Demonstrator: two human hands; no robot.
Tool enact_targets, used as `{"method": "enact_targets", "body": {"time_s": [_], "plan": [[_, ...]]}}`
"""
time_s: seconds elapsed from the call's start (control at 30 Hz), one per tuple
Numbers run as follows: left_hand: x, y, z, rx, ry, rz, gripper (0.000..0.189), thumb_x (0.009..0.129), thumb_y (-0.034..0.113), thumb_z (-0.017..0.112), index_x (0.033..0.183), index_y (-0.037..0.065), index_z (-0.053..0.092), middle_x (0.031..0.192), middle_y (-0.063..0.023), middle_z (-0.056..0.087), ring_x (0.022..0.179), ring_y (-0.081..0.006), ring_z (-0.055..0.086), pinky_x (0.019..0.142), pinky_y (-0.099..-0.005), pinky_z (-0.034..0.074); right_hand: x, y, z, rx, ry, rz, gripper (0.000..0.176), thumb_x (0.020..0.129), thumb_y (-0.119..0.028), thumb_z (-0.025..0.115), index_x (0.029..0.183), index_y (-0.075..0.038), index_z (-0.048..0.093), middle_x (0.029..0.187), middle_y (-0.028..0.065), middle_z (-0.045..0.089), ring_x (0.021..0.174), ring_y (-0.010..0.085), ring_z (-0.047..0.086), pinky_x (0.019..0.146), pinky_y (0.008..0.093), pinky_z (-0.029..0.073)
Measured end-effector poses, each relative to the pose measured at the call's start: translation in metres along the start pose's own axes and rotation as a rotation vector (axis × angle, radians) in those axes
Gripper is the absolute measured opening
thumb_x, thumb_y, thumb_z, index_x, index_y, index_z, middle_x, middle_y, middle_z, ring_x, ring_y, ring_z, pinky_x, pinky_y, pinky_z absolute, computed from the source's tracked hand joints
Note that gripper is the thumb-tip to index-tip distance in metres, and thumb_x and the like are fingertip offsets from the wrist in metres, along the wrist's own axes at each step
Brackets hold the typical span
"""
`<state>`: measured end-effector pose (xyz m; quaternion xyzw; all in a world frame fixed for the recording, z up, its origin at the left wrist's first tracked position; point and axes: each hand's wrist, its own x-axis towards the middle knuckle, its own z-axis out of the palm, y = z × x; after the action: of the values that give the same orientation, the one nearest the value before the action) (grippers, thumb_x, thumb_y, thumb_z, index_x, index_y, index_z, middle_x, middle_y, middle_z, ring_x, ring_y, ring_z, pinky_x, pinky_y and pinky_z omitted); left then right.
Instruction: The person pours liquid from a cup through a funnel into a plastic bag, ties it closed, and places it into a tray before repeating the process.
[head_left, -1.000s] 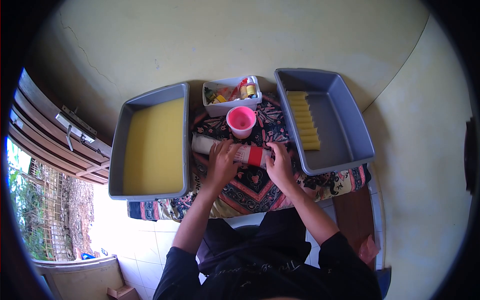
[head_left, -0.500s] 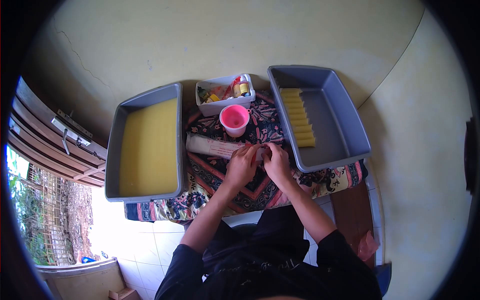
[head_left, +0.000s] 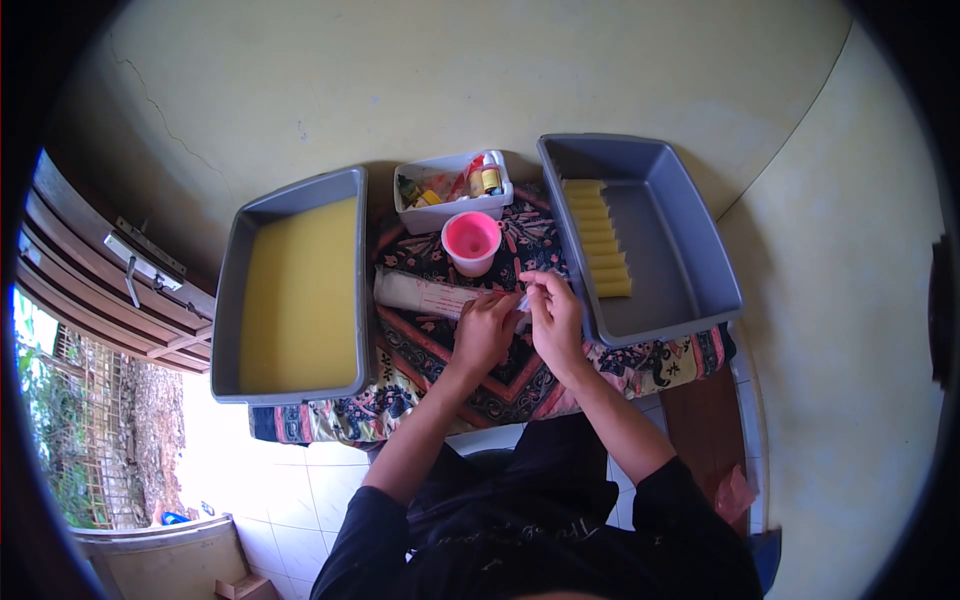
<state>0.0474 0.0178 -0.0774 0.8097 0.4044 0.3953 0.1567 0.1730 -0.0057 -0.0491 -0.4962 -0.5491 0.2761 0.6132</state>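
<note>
A long clear plastic packet with red print lies across the patterned cloth, its whitish contents too indistinct to name. My left hand is closed on the packet's right end. Beside it, my right hand pinches a whitish, see-through bit of plastic at that same end, its index finger crooked above the thumb. Whether this bit is part of the packet is hidden by the fingers. Just behind the packet stands a white cup with a pink inside.
To the left, a grey tub holds yellow liquid. In the right grey tub, several yellow tube-shaped pieces lie in a row along the left side. A white box with small bottles stands behind the cup, near the wall.
My right hand has shifted slightly right and lifted its index finger. More of the whitish plastic shows between the hands. My left hand stays nearly in place on the packet.
</note>
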Motion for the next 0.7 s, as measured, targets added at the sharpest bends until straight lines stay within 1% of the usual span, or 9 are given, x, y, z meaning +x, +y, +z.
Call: {"method": "enact_targets", "body": {"time_s": [0.13, 0.2, 0.27, 0.37, 0.47, 0.53, 0.6, 0.63, 0.7], "plan": [[-0.002, 0.001, -0.002, 0.043, -0.009, -0.026, 0.019, 0.081, 0.010, 0.063, 0.098, 0.003, 0.065, 0.080, -0.0135, 0.066, 0.080, -0.0308, 0.064, 0.075, -0.0429, 0.049, 0.006, -0.025, -0.003, -0.027, -0.004, -0.085, 0.013, 0.095, -0.001, 0.050, 0.103, 0.002, 0.060, 0.092, 0.0091, 0.061, 0.074, 0.0119, 0.059, 0.065, 0.0239, 0.047], [-0.003, -0.005, 0.000, 0.032, -0.016, -0.029, 0.017, 0.081, 0.010, 0.063, 0.096, 0.002, 0.066, 0.079, -0.0136, 0.066, 0.079, -0.0310, 0.063, 0.074, -0.0430, 0.048, 0.010, -0.038, -0.003, 0.105, 0.036, -0.166, 0.013, 0.096, -0.001, 0.049, 0.103, 0.003, 0.059, 0.092, 0.0079, 0.059, 0.076, 0.0101, 0.058, 0.068, 0.0225, 0.046], [-0.003, -0.005, 0.001, 0.019, -0.023, -0.032, 0.016, 0.081, 0.010, 0.063, 0.095, 0.002, 0.066, 0.078, -0.0137, 0.066, 0.078, -0.0313, 0.063, 0.074, -0.0430, 0.048, 0.012, -0.057, -0.009, 0.123, 0.010, -0.156, 0.013, 0.096, -0.001, 0.048, 0.102, 0.004, 0.059, 0.093, 0.0076, 0.057, 0.080, 0.0107, 0.058, 0.071, 0.0223, 0.047], [-0.002, 0.002, -0.005, 0.001, -0.016, -0.103, 0.016, 0.081, 0.008, 0.063, 0.094, 0.001, 0.067, 0.078, -0.0145, 0.066, 0.079, -0.0323, 0.063, 0.073, -0.0426, 0.049, 0.013, -0.076, -0.015, 0.174, 0.043, -0.253, 0.013, 0.096, 0.001, 0.048, 0.105, 0.005, 0.057, 0.099, 0.0093, 0.056, 0.088, 0.0118, 0.058, 0.075, 0.0229, 0.047], [0.003, 0.007, -0.007, -0.088, 0.057, -0.094, 0.016, 0.078, 0.004, 0.064, 0.094, 0.001, 0.069, 0.080, -0.0143, 0.066, 0.079, -0.0316, 0.064, 0.073, -0.0408, 0.050, 0.006, -0.094, -0.022, 0.240, 0.056, -0.267, 0.013, 0.095, 0.004, 0.047, 0.106, 0.006, 0.055, 0.100, 0.0094, 0.055, 0.088, 0.0127, 0.058, 0.077, 0.0235, 0.047], [0.008, 0.014, -0.015, -0.158, 0.290, -0.020, 0.014, 0.074, -0.003, 0.064, 0.087, 0.001, 0.069, 0.081, -0.0133, 0.066, 0.071, -0.0291, 0.065, 0.066, -0.0352, 0.051, -0.001, -0.097, -0.029, 0.255, 0.066, -0.286, 0.013, 0.093, 0.006, 0.050, 0.106, 0.007, 0.054, 0.099, 0.0084, 0.055, 0.088, 0.0116, 0.057, 0.078, 0.0228, 0.046], [0.011, 0.024, -0.028, -0.181, 0.284, -0.077, 0.017, 0.073, -0.004, 0.063, 0.088, 0.003, 0.069, 0.082, -0.0122, 0.066, 0.072, -0.0283, 0.065, 0.067, -0.0355, 0.052, -0.008, -0.098, -0.034, 0.348, 0.107, -0.350, 0.014, 0.091, 0.007, 0.053, 0.105, 0.006, 0.054, 0.098, 0.0074, 0.055, 0.088, 0.0094, 0.056, 0.079, 0.0219, 0.045], [0.012, 0.028, -0.033, -0.206, 0.276, -0.135, 0.021, 0.072, -0.006, 0.062, 0.089, 0.005, 0.070, 0.084, -0.0111, 0.067, 0.073, -0.0276, 0.066, 0.069, -0.0358, 0.052, -0.010, -0.098, -0.035, 0.358, 0.127, -0.323, 0.015, 0.089, 0.008, 0.056, 0.104, 0.006, 0.055, 0.097, 0.0069, 0.054, 0.086, 0.0078, 0.054, 0.079, 0.0212, 0.044], [0.015, 0.026, -0.040, -0.177, 0.263, -0.152, 0.020, 0.071, -0.005, 0.063, 0.088, 0.004, 0.070, 0.084, -0.0110, 0.067, 0.072, -0.0272, 0.066, 0.066, -0.0357, 0.052, -0.010, -0.095, -0.038, 0.367, 0.134, -0.327, 0.017, 0.089, 0.008, 0.057, 0.105, 0.005, 0.055, 0.097, 0.0062, 0.054, 0.085, 0.0080, 0.054, 0.079, 0.0213, 0.044]]}}
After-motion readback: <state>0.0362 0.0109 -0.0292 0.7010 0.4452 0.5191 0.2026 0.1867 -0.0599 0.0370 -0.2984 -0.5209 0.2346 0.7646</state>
